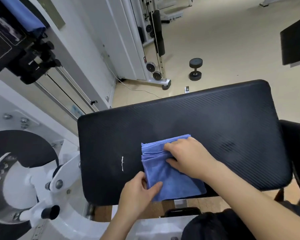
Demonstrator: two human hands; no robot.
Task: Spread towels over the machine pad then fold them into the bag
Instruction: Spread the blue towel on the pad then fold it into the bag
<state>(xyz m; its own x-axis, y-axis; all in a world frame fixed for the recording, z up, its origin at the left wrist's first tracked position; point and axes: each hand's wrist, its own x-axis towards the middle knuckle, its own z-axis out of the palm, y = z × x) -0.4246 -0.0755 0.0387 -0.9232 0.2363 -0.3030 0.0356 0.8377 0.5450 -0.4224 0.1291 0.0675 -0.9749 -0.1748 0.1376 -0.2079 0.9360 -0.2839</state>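
A blue towel point(173, 184), folded into a small thick square, lies on the near part of the black machine pad point(215, 122). My left hand point(139, 193) pinches the towel's near left corner, thumb on top. My right hand point(189, 156) grips the folded layers at the towel's far edge, fingers over the top and thumb against the side. A dark bag point(215, 224) shows at the bottom edge, its opening mostly hidden by my right forearm.
A white machine frame with a black round pad point(21, 149) stands at the left. Another blue towel point(24, 14) hangs at the top left. A dumbbell point(195, 69) sits on the floor beyond the pad. A cable tower point(156, 49) rises behind it.
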